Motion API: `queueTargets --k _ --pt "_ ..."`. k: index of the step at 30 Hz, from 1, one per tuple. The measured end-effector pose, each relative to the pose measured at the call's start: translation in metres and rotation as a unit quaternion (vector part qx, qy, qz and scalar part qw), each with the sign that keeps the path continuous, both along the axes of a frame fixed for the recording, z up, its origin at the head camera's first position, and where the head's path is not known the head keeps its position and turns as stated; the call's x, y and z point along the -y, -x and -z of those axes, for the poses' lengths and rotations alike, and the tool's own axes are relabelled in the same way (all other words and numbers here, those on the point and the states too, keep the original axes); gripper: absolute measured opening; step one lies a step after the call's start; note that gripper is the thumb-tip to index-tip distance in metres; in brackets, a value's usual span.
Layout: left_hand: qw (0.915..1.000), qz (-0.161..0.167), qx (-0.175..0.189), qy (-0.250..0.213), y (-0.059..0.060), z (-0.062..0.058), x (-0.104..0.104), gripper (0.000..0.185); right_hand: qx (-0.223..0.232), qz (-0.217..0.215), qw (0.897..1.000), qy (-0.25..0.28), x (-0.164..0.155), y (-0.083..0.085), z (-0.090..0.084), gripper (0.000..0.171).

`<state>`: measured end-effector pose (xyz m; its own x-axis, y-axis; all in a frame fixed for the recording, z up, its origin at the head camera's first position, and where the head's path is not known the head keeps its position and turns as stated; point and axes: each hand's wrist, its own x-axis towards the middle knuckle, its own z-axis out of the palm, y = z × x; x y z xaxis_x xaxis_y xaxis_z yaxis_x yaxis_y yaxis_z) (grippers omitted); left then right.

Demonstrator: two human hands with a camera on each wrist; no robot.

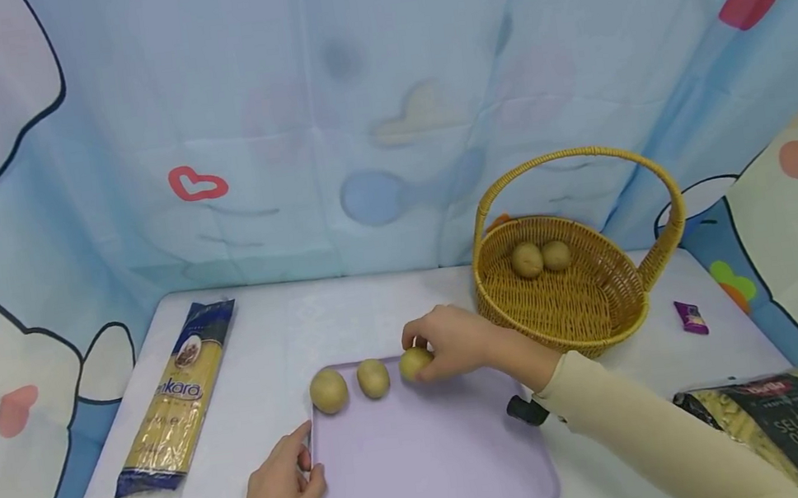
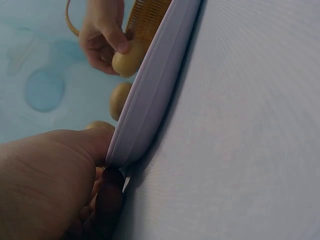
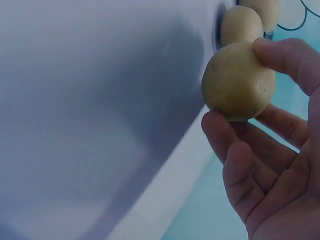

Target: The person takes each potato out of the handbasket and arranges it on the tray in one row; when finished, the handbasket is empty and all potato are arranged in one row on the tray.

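Observation:
A lilac tray (image 1: 433, 469) lies on the white table in front of me. Three potatoes sit in a row along its far edge. My right hand (image 1: 432, 353) grips the rightmost potato (image 1: 413, 365), which touches the tray; the right wrist view shows that potato (image 3: 237, 82) pinched between thumb and fingers (image 3: 240, 165). The other two potatoes (image 1: 328, 390) (image 1: 373, 377) lie free to its left. My left hand (image 1: 280, 496) pinches the tray's left rim (image 2: 150, 95), thumb on top. A wicker basket (image 1: 570, 303) with a hoop handle stands at the right with two potatoes (image 1: 540, 258) inside.
A spaghetti pack (image 1: 177, 392) lies on the table's left side. A dark pasta bag (image 1: 794, 425) sits at the front right corner, and a small purple packet (image 1: 690, 317) lies right of the basket. A printed blue curtain closes off the back.

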<state>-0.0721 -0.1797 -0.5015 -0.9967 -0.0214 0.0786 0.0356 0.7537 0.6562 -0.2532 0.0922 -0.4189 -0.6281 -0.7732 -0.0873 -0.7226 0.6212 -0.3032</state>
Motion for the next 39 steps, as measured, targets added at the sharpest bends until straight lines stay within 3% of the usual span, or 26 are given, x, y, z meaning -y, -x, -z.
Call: queueTargets --k 11,20,30,35,39 --pt "0.9999 0.002 -0.015 0.005 0.001 0.0 -0.001 0.054 -0.073 0.027 0.995 -0.054 0.01 -0.012 0.012 0.036" --pt "0.9995 0.001 -0.03 0.013 0.002 0.002 0.0 0.054 -0.053 0.034 0.995 -0.076 0.005 -0.012 -0.001 0.053" --pt "0.9998 0.0 -0.012 0.013 0.002 0.002 0.0 0.054 -0.028 0.037 0.999 0.007 -0.028 0.001 -0.033 0.036" --pt "0.9999 -0.001 -0.01 0.013 0.002 0.003 0.0 0.055 -0.019 0.059 0.995 0.073 -0.054 0.012 -0.056 0.024" --pt "0.9999 -0.001 -0.012 0.011 0.001 0.003 0.0 0.055 -0.019 0.088 0.992 0.089 -0.075 0.022 -0.072 0.021"
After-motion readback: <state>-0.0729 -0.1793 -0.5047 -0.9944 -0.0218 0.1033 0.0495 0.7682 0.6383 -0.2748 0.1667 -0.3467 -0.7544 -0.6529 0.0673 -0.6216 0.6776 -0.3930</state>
